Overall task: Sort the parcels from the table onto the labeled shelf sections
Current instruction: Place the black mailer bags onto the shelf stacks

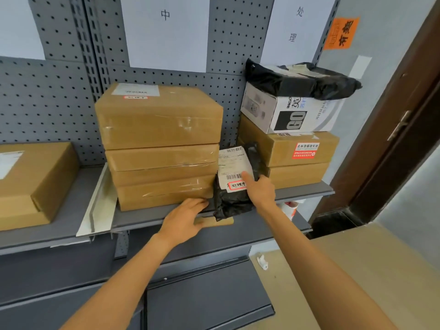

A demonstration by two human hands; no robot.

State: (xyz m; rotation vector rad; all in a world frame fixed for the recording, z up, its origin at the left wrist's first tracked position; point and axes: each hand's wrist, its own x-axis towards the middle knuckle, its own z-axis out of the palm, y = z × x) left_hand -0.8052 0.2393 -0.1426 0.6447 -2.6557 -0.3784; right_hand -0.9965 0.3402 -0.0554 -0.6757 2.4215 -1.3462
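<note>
A black plastic mailer (234, 201) with a white shipping label stands upright on the grey shelf (147, 220), wedged between a stack of three brown boxes (159, 148) and another stack of two brown boxes (297, 158). My right hand (260, 190) rests against its front, forefinger stretched onto the label. My left hand (184, 219) lies flat at the shelf's front edge, fingers reaching the mailer's lower left corner and covering a thin brown piece (219, 221) that sticks out under it.
A white printed box (285, 113) and a black bag (302, 79) top the right stack. Another brown box (33, 182) sits at the left, past a metal divider (97, 206). White paper signs hang on the pegboard. A dark door stands at the right.
</note>
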